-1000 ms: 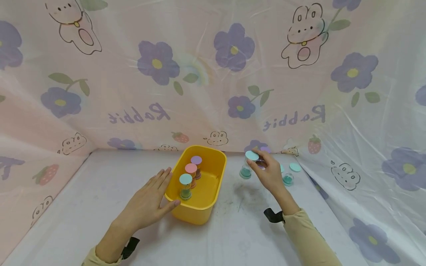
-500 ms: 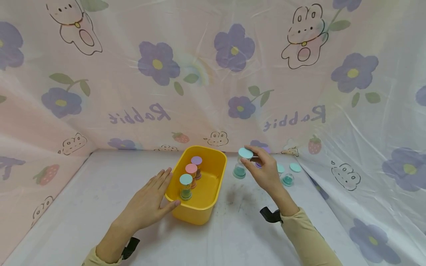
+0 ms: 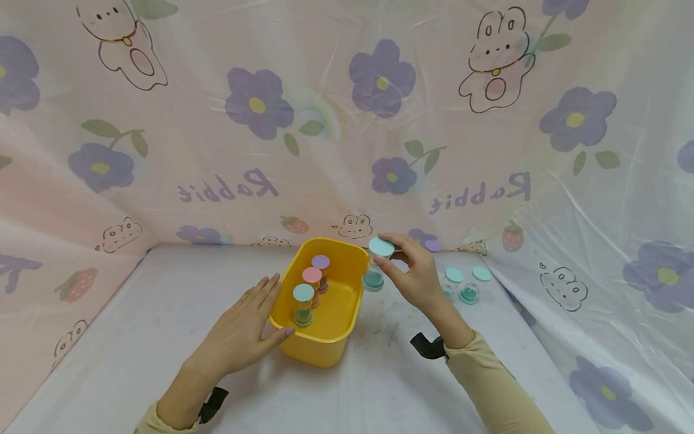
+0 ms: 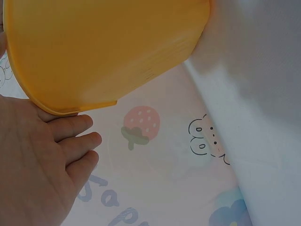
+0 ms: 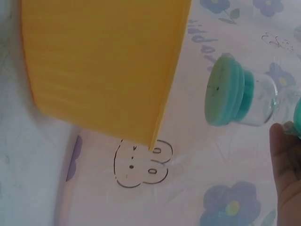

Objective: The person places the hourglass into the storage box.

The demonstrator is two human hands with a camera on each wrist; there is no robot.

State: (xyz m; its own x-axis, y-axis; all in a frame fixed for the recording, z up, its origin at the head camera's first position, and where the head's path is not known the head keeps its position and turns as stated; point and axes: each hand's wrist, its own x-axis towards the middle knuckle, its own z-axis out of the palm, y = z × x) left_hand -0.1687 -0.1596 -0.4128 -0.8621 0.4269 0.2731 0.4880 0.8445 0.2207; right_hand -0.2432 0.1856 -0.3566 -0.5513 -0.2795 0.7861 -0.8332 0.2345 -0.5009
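Observation:
A teal-capped hourglass (image 3: 373, 279) hangs upright at the yellow bin's right rim, its upper end pinched between the thumb and fingers of my right hand (image 3: 416, 278). In the right wrist view the hourglass (image 5: 229, 92) appears apart from the bin wall (image 5: 99, 70). My left hand (image 3: 238, 334) lies with straight fingers against the left side of the yellow bin (image 3: 314, 348); the left wrist view shows its fingers touching the rim. Inside the bin stand a light-blue-topped hourglass (image 3: 303, 294), a pink-topped one (image 3: 311, 276) and a purple-topped one (image 3: 320, 263), in a row along the left side.
Two more teal hourglasses stand on the white table to the right, one with its cap (image 3: 454, 275) nearer my right hand, the other (image 3: 469, 293) farther right. A purple cap (image 3: 432, 245) shows behind the right hand. A printed curtain (image 3: 325, 150) closes off the back and sides.
My right hand has carried the teal hourglass leftward to the bin's right rim, uncovering another teal hourglass and more of the purple cap. The left hand and the bin have stayed in place.

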